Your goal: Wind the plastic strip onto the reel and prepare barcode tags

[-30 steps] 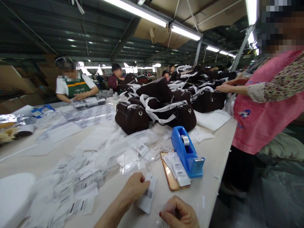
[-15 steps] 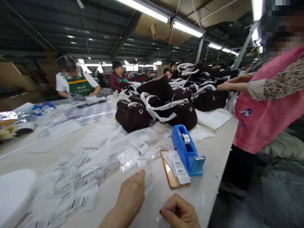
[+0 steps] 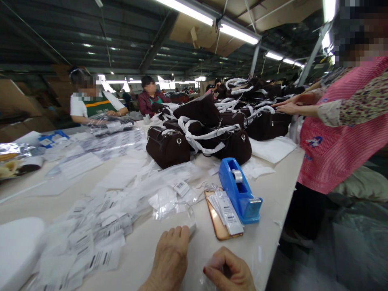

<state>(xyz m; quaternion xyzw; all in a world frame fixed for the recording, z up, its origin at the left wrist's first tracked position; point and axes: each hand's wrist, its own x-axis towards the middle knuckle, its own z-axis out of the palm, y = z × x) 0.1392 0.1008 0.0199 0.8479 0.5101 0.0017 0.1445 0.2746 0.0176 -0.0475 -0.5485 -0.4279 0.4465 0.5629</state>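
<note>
My left hand [image 3: 171, 252] is over the table with its fingers bent and pressed together. A pale edge shows beside its fingertips, but what lies under them is hidden. Just beyond is a clear plastic bag [image 3: 172, 211], near a small barcode label [image 3: 181, 188]. At the lower edge, my right hand [image 3: 232, 270] is closed in a pinch, with clear plastic film [image 3: 208, 279] showing below its fingers. A gold phone [image 3: 220, 231] lies beyond this hand, carrying a few barcode tags [image 3: 229, 214]. Alongside stands a blue tape dispenser [image 3: 238, 190].
Many loose barcode labels [image 3: 83, 242] spread across the left of the white table [image 3: 260, 242]. Dark brown bags [image 3: 169, 147] with white-wrapped handles are heaped behind. A person in a pink apron [image 3: 342, 133] stands at the right edge; other people work across the table.
My left hand has drawn slightly nearer to me and to the right, its knuckles now turned forward. My right hand stays in place. The co-worker at far left has moved their hands over a plastic-wrapped bundle.
</note>
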